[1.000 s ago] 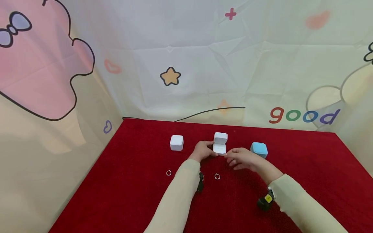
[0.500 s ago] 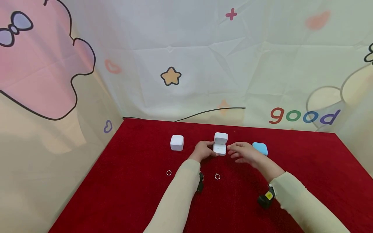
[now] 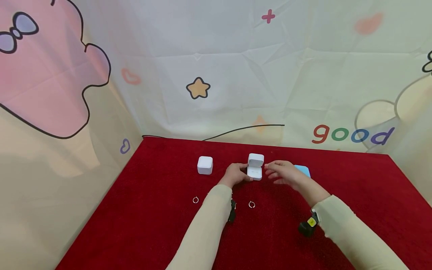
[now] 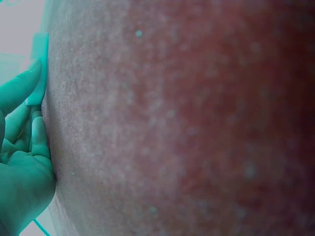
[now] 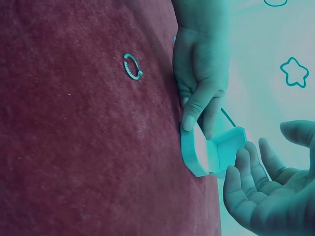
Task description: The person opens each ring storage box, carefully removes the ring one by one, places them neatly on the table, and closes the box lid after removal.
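Observation:
A white ring box (image 3: 255,159) stands on the red cloth with its lid raised. My left hand (image 3: 234,174) grips its base from the left, the thumb at the front edge, as the right wrist view also shows. Small marks show on the pale insert inside the box. My right hand (image 3: 282,172) hovers just right of the box with fingers loosely bent and apart, and nothing shows between them. In the right wrist view its fingers (image 5: 234,187) overlap the lid's edge. Nearer me on the cloth lies a ring (image 5: 128,70) with a gap in its band.
A closed white box (image 3: 204,165) stands left of the left hand. Partly behind the right hand is a blue box (image 3: 302,170). Another ring (image 3: 193,200) lies left of the left sleeve. A printed curtain (image 3: 229,105) hangs behind the red cloth (image 3: 152,210).
My right hand has moved from the box's front right corner up and slightly right, away from the box, covering more of the blue box. The left hand and white box have stayed put.

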### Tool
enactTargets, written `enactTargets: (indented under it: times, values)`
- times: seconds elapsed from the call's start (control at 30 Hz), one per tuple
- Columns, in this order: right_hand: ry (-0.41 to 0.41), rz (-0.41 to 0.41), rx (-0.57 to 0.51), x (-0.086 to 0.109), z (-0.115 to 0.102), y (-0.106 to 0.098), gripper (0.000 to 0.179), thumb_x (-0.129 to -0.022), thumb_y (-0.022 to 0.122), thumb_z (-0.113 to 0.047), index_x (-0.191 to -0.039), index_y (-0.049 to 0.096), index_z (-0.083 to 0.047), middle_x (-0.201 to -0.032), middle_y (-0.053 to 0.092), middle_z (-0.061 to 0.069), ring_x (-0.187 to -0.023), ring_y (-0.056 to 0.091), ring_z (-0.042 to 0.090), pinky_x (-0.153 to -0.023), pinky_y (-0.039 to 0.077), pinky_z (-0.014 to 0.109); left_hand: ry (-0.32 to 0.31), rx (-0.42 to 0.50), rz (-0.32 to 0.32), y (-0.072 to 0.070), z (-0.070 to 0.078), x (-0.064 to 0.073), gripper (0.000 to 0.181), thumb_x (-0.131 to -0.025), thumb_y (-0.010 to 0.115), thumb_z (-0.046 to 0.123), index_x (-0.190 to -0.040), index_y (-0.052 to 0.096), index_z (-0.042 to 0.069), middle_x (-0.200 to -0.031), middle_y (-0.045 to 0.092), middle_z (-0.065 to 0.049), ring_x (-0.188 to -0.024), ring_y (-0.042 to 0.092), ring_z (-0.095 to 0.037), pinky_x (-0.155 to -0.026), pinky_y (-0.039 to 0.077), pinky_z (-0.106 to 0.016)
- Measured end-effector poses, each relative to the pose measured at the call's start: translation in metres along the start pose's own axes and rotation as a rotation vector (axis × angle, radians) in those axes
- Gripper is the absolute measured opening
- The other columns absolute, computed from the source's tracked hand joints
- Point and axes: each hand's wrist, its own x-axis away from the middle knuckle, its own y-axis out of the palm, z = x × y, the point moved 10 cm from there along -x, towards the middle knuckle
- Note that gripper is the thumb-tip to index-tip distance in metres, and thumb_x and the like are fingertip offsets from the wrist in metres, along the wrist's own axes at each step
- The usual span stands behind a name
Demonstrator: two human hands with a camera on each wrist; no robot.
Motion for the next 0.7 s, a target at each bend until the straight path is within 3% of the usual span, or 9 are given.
enactTargets:
  times: [0.2, 0.5, 0.7]
  values:
    - [0.007, 0.034, 0.020, -0.003, -0.004, -0.006, 0.053, -0.107, 0.051, -0.032, -0.140, 0.049, 0.009, -0.125, 0.066, 0.021, -0.100, 0.066, 0.016, -0.088, 0.059, 0.029, 0.006, -0.005, -0.010, 0.002, -0.007, -0.008, 0.060, -0.084, 0.084, 0.011, -0.141, 0.063, 0.011, -0.144, 0.063, -0.011, -0.133, 0.056, -0.025, -0.111, 0.050, -0.036]
    - [-0.009, 0.043, 0.028, -0.006, -0.011, -0.012, 0.057, -0.108, 0.047, -0.031, -0.147, 0.043, 0.010, -0.145, 0.052, 0.033, -0.119, 0.063, 0.028, -0.092, 0.058, 0.026, -0.008, 0.024, 0.003, 0.000, 0.002, 0.004, 0.060, -0.087, 0.081, 0.008, -0.143, 0.061, 0.009, -0.148, 0.061, -0.012, -0.138, 0.053, -0.026, -0.115, 0.047, -0.039]
    - [-0.006, 0.055, 0.036, -0.015, -0.008, -0.014, 0.058, -0.109, 0.043, -0.033, -0.150, 0.039, 0.009, -0.153, 0.044, 0.033, -0.139, 0.050, 0.043, -0.107, 0.054, 0.037, 0.003, 0.014, 0.012, -0.001, 0.002, 0.004, 0.059, -0.086, 0.080, 0.007, -0.143, 0.061, 0.009, -0.147, 0.061, -0.013, -0.138, 0.054, -0.026, -0.114, 0.048, -0.038]
